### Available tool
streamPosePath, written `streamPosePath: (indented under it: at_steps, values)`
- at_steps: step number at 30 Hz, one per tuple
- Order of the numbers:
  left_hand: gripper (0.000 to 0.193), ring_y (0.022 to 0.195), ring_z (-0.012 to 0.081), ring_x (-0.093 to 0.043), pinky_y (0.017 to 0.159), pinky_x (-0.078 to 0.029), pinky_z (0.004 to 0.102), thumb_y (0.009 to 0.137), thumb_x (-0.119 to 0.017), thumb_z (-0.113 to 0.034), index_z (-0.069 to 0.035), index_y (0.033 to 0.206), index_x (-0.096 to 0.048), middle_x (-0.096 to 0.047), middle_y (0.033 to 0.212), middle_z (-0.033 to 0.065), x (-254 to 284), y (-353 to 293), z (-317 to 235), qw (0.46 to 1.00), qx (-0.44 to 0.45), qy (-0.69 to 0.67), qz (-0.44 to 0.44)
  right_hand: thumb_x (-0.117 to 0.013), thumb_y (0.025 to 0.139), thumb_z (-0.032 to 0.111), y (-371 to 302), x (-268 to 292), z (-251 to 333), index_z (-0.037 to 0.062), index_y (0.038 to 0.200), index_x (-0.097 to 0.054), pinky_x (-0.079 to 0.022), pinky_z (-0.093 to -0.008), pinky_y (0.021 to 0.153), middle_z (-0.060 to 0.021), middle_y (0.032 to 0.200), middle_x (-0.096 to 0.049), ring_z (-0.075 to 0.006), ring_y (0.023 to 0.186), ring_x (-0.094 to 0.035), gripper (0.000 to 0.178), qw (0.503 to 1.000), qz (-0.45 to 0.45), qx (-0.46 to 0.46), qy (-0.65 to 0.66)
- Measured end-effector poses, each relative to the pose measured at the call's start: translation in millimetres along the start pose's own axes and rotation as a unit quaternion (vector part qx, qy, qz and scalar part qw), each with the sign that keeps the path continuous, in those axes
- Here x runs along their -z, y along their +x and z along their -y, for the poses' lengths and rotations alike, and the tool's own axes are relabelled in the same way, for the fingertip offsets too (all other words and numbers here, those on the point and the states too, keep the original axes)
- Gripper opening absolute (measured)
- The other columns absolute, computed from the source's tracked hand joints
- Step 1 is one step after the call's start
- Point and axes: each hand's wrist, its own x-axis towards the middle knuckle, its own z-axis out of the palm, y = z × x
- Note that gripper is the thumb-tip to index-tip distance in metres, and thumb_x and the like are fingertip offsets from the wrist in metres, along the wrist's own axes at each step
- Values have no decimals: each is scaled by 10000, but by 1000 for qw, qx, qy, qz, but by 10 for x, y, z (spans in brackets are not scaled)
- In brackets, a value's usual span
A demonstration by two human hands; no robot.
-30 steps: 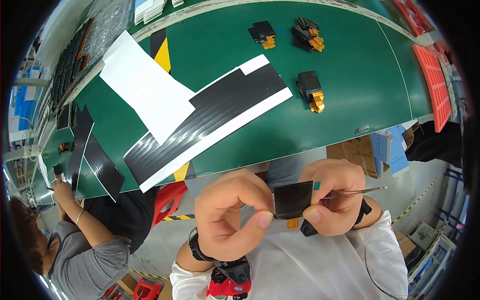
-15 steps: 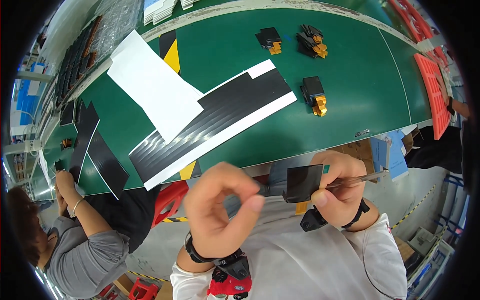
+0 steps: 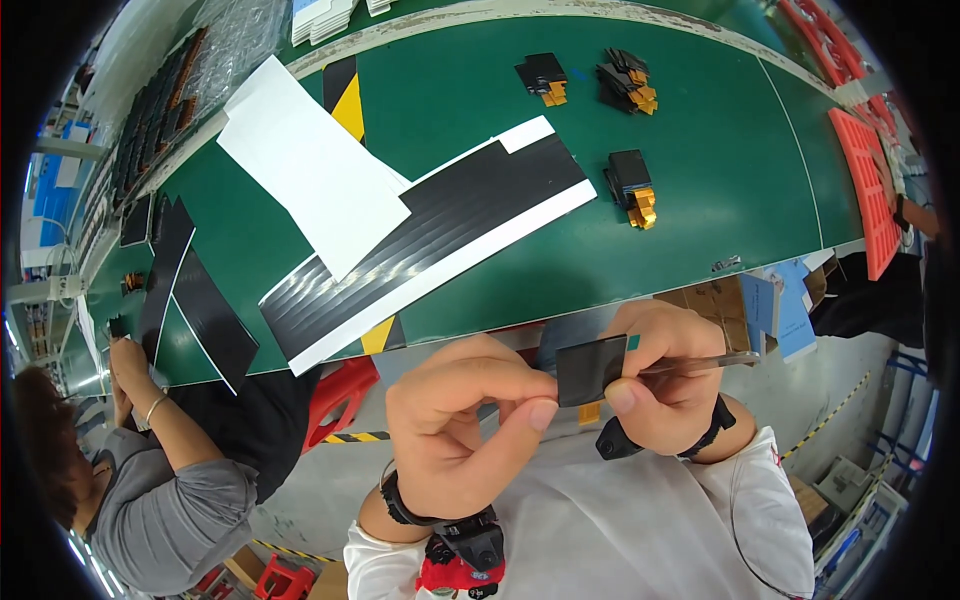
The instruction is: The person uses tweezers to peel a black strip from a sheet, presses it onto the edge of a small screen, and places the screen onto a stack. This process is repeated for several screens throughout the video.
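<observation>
My right hand (image 3: 675, 385) grips a small black display panel (image 3: 590, 372) between thumb and fingers. At the panel's upper right corner is a green tab, and an orange flex cable (image 3: 590, 412) shows below it. The same hand also holds slim metal tweezers (image 3: 715, 364), which point off to the right. With thumb and index finger closed, my left hand (image 3: 465, 420) pinches at the panel's left edge; what lies between the fingertips is mostly hidden. Both hands are in front of the table's near edge.
On the green table (image 3: 720, 190) lie small piles of black panels with orange cables (image 3: 630, 180). Left of them, white sheets (image 3: 305, 165) overlap a black strip sheet (image 3: 450, 220). A co-worker (image 3: 170, 480) sits at the left; a red rack (image 3: 865, 190) stands right.
My left hand has moved right, to the panel's left edge, and its fingers have closed there. The panel and my right hand have shifted slightly left.
</observation>
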Motion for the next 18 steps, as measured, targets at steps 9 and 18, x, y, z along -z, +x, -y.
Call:
streamPosePath:
  at_steps: [9,18]
  values:
    - [72,630,85,-517,547,-406,205,755,-642,76,46,796,-592,-547,736,62,-35,36,8,996,69,-48,-11,-628,749,-10,21,1,46,18,727,-544,-243,-222,447,-6,656,-484,-38,521,-363,92,997,18,-74,7]
    - [94,591,81,-505,526,-382,193,771,-662,40,20,738,-577,-545,703,50,-29,28,91,995,59,-35,-67,-583,768,24,78,-53,188,-8,846,-572,-289,-201,505,-12,676,-491,-58,559,-391,85,981,-59,-126,-133]
